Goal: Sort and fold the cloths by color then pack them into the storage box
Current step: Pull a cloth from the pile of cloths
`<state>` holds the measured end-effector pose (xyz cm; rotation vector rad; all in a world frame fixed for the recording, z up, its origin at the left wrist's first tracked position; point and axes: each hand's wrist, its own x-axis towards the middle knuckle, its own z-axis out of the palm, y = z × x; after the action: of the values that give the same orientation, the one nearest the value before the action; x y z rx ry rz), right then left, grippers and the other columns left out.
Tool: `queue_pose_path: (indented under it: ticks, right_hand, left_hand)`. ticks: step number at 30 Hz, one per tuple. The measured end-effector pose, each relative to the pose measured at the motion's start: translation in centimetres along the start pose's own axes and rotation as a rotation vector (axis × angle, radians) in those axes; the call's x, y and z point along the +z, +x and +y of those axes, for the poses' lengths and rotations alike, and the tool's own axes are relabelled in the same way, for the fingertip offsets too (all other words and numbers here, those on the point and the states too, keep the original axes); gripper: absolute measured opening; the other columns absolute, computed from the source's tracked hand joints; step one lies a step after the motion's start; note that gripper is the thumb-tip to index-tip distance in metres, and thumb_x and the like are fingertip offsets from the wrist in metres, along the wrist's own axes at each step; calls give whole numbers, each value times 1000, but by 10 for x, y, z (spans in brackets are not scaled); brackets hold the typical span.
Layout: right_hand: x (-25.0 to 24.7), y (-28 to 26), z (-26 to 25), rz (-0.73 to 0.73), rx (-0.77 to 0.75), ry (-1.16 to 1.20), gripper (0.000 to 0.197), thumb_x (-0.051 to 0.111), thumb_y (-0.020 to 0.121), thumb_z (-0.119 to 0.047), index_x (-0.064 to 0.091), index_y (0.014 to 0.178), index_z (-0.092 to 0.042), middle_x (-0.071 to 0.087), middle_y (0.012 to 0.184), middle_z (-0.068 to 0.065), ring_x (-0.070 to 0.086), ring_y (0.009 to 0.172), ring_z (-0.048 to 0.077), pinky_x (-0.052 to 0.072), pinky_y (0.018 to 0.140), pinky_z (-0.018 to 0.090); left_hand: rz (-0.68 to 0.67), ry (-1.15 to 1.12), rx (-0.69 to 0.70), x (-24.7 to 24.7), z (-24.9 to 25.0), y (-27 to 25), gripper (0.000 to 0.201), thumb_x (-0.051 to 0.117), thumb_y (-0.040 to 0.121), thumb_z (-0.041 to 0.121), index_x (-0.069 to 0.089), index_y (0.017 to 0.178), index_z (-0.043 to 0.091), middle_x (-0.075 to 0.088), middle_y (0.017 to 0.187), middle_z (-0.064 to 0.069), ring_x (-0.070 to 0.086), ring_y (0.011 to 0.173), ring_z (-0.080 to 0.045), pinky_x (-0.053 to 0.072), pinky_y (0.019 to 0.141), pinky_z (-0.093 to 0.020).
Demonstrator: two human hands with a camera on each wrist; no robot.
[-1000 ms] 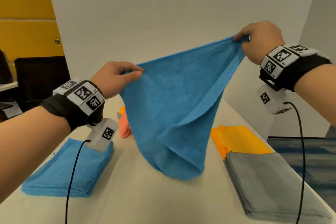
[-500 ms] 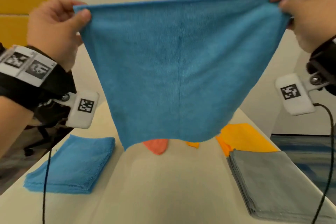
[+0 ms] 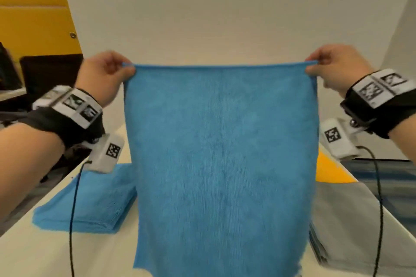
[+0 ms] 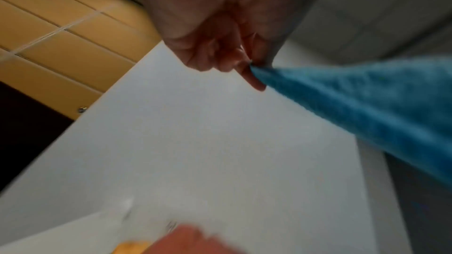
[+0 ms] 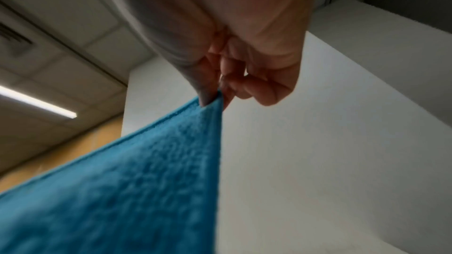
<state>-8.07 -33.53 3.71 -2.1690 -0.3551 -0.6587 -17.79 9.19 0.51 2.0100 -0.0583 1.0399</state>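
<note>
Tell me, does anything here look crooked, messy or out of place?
Nothing stands out. The left hand and right hand each pinch a top corner of the blue cloth, which hangs flat with a level top edge. The folded blue pile and the folded grey pile lie neatly on the table.

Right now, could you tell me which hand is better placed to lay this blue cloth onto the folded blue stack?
Probably the left hand: the folded blue stack lies below it, while the right hand is above the grey pile. Both pinch the blue microfibre cloth.

Even soft indoor light; wrist views motion-blurred, edges warped
</note>
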Motion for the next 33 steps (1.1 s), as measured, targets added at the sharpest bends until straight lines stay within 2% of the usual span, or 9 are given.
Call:
queue_pose_path:
  ticks: [3,5,8,12,15,18,21,23,33]
  right_hand:
    - [36,-5,32,-83,135,-126,20,59,80,0,59,72,-19,57,69,4,56,63,19,48,57,28]
    - [56,-10,45,-106,224,-71,26,55,82,4,54,69,-18,59,71,11,58,60,25,51,58,34]
    - [73,-17,50,-148,336,121,26,49,88,9,49,73,-12,61,77,19,67,67,28,56,63,40]
    - [77,-32,59,-266,377,122,22,56,83,15,53,73,-4,64,80,27,68,78,35,57,78,49]
    - [79,-59,73,-439,381,-1,18,67,75,16,60,71,0,67,81,26,69,80,37,57,76,47]
    - [83,-87,86,-608,351,-164,15,71,74,11,67,69,-2,71,77,20,70,73,28,59,73,39]
    - [89,-111,94,-788,257,-428,14,73,73,-1,72,70,-14,69,70,1,60,59,7,48,55,18]
    - [94,-126,96,-909,228,-526,12,72,75,-9,72,71,-20,67,69,-6,57,59,2,41,52,13]
    - [105,-151,91,-1018,77,-685,12,65,86,-17,74,93,-14,67,90,-5,57,82,5,41,64,9]
  left_hand:
    - [-150,162,-122,18,-35,-19,6,64,89,11,63,91,5,60,67,-3,52,44,5,42,47,-12]
    - [-178,113,-205,26,-50,-24,2,61,90,7,60,90,5,63,70,-8,59,47,3,45,44,-15]
    - [-163,-45,-292,29,-61,-21,16,58,91,1,55,80,11,62,83,-13,68,58,-2,53,50,-16]
    - [-284,14,-337,25,-72,-31,12,64,84,-5,57,79,2,63,86,-17,69,66,-11,59,61,-24]
    - [-495,330,-271,18,-90,-51,9,74,78,4,66,76,8,73,83,-6,70,76,-23,58,78,-42]
    - [-736,503,-210,16,-100,-84,17,77,74,10,69,66,22,73,77,13,70,74,-8,56,83,-34]
    - [-891,609,-199,17,-110,-112,25,77,72,14,66,59,32,73,79,13,68,74,-2,54,82,-28]
    - [-974,663,-193,17,-114,-125,26,75,73,17,63,59,35,73,81,12,67,77,0,53,82,-25]
    - [-1087,713,-155,13,-115,-138,23,74,74,18,61,63,33,68,91,21,63,81,7,50,79,-13]
